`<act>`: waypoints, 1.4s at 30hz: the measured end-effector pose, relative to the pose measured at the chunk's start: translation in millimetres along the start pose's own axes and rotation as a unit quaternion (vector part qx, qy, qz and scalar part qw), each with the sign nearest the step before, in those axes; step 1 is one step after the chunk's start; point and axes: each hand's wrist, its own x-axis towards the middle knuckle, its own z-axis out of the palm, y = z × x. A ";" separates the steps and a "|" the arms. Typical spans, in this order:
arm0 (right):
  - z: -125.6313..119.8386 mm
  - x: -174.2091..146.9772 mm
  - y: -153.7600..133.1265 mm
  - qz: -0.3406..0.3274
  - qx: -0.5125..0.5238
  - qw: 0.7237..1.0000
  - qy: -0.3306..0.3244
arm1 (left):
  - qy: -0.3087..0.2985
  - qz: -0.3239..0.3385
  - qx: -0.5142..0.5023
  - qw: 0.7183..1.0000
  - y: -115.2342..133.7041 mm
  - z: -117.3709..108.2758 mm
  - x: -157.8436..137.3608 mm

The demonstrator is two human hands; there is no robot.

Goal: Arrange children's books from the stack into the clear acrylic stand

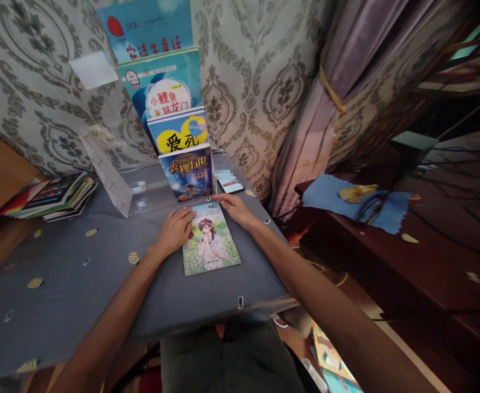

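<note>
A paperback book [211, 248] with a drawn figure in a flower field on its cover lies flat on the grey cloth. My left hand [176, 230] rests along its upper left side, fingers stretched onto the cover. At the book's upper right corner is my right hand [233, 207], its fingers extended toward the front of a clear tiered stand [114, 177]. Nothing shows in its grasp. Just behind my hands, a dark blue book [188, 173] leans upright on the stand. Rising behind it are a yellow-and-blue book [178, 131], a teal book [158, 82] and a tall blue book [149, 22].
A phone [229, 181] lies right of the stand. Several stacked books [51, 196] sit at the table's left. White paper [94, 70] is on the wall. To the right, a dark red bench [346, 251] carries a blue cloth [321, 199], beside a tied curtain [305, 120].
</note>
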 end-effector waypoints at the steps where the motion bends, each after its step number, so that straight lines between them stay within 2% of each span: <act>1: -0.3 -0.3 -1.0 0.001 0.001 1.000 0.000 | -0.004 0.004 0.001 1.000 2.1 0.5 3.2; 10: -1.8 0.3 -1.9 -0.009 0.013 1.000 0.002 | 0.013 0.081 -0.011 0.997 18.2 20.5 41.2; 15: -2.0 0.9 -2.3 -0.011 0.025 1.000 -0.003 | 0.029 0.096 -0.022 0.995 20.4 25.6 46.4; 28: -2.6 2.2 -2.6 -0.011 0.011 1.000 -0.010 | 0.000 0.162 -0.073 0.984 36.7 15.7 28.8; 34: -1.9 2.4 -2.4 -0.013 0.005 1.000 -0.006 | 0.000 0.199 -0.106 0.974 46.9 8.8 14.6; 42: -2.1 1.3 -3.3 -0.007 0.011 1.000 -0.006 | -0.034 0.234 -0.130 0.963 66.4 -5.1 -11.3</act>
